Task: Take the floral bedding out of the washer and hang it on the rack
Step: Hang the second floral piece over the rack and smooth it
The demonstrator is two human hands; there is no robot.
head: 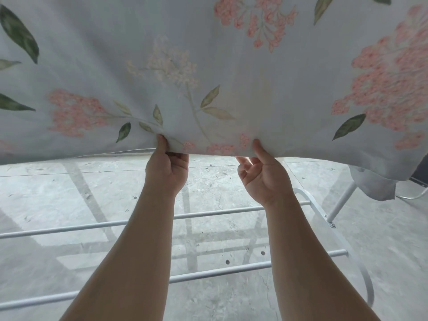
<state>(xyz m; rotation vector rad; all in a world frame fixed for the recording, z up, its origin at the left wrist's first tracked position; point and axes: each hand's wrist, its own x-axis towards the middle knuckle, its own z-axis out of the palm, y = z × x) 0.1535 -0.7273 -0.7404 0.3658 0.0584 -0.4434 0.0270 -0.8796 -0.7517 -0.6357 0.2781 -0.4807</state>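
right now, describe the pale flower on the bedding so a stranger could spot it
The floral bedding fills the upper half of the view, its lower edge pinched by the left hand and right hand. Above the left hand sits the pale flower. Unlike the pink clusters around it, it is cream, nearly fading into the grey cloth, its stem running down between the hands.

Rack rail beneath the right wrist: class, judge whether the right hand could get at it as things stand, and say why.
Probably yes, once it lets go: the right hand pinches the floral bedding by its hem, but nothing shows between it and the rack rail just below.
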